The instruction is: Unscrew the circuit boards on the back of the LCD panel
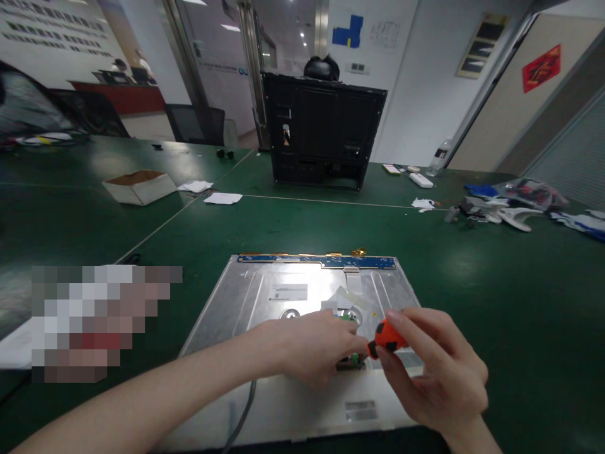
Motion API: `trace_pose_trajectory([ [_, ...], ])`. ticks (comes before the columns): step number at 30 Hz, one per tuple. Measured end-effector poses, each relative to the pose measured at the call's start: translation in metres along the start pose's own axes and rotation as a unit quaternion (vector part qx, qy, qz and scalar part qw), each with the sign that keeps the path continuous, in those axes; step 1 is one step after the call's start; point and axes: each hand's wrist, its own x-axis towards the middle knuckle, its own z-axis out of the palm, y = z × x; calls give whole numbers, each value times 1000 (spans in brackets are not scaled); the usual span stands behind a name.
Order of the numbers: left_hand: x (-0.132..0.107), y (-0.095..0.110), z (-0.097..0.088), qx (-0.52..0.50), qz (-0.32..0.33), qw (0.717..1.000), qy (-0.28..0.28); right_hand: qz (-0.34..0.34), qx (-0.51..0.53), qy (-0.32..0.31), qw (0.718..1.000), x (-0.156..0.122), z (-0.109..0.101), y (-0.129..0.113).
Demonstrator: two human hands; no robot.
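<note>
Green table (283, 230) fills most of the room's floor space in view. At the near edge, a grey cable (243, 416) trails off a flat metal panel (215, 321) lying on it. The left hand (314, 343) reaches across the panel from the left, fingers at a small green circuit board (348, 320); whether they grip anything I cannot tell. Just right of it, the right hand (439, 366) pinches an orange-and-black screwdriver handle (390, 334) between thumb and fingers, above the panel and pointing left. A blue strip (302, 260) runs along the panel's far edge. Farther off lie a white box (146, 191) on the left and a plastic bag (534, 191) on the right. Beyond them stand a black casing (321, 129), upright near the middle, and a clear bottle (438, 161) to its right. Farthest left, a chair (196, 124) stands behind the table.
</note>
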Motion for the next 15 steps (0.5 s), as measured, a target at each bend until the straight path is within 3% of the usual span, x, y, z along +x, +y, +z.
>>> trace_pose_trajectory([
  [7,-1,6,-8,14,9,1000,-12,4,6,-11,1000,-1,-2,0],
  [15,8,6,13,8,25,998,60,0,-10,11,1000,1,0,1],
])
